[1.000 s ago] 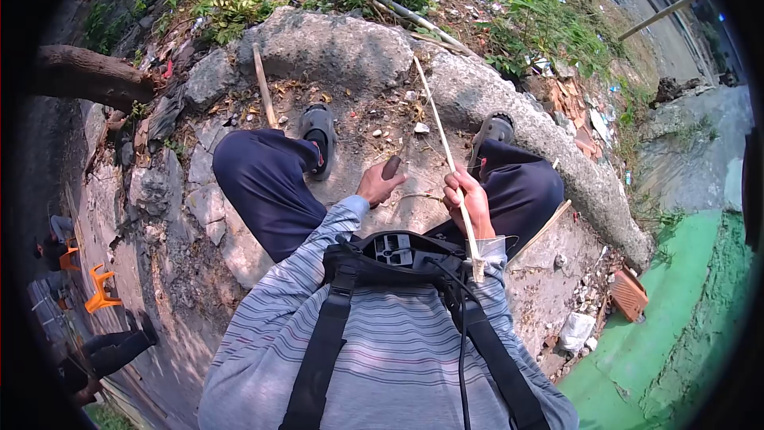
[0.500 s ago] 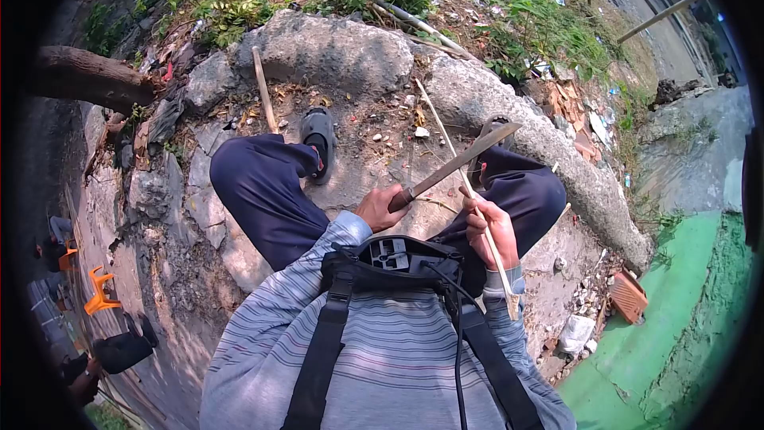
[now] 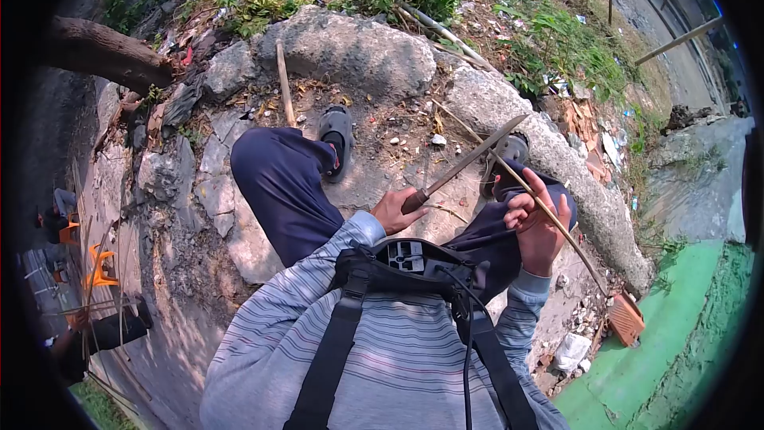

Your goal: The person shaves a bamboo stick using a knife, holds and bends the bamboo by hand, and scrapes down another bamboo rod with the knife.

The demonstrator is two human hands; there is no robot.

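My left hand (image 3: 391, 211) is closed around the brown handle of a machete (image 3: 476, 156), whose long blade points away and to the right. A long thin stick (image 3: 586, 258) runs diagonally from the far ground, past the machete's blade, toward the lower right. My right hand (image 3: 543, 229) has the stick loosely across its fingers, palm turned up, index finger stretched out and the other fingers partly curled. Near its tip the blade crosses the stick; whether they touch I cannot tell.
A rough stone kerb (image 3: 350, 52) curves in front of my feet. A wooden handle (image 3: 285, 84) leans by my left sandal (image 3: 337, 143). At right lie an orange-brown brick (image 3: 625, 320) and green-painted concrete (image 3: 676, 334). An orange stool (image 3: 100, 267) and a person's dark-clothed leg (image 3: 119, 326) are at left.
My right hand has moved right and opened its fingers more. The stick has swung so its near end lies farther right. My left hand still holds the machete.
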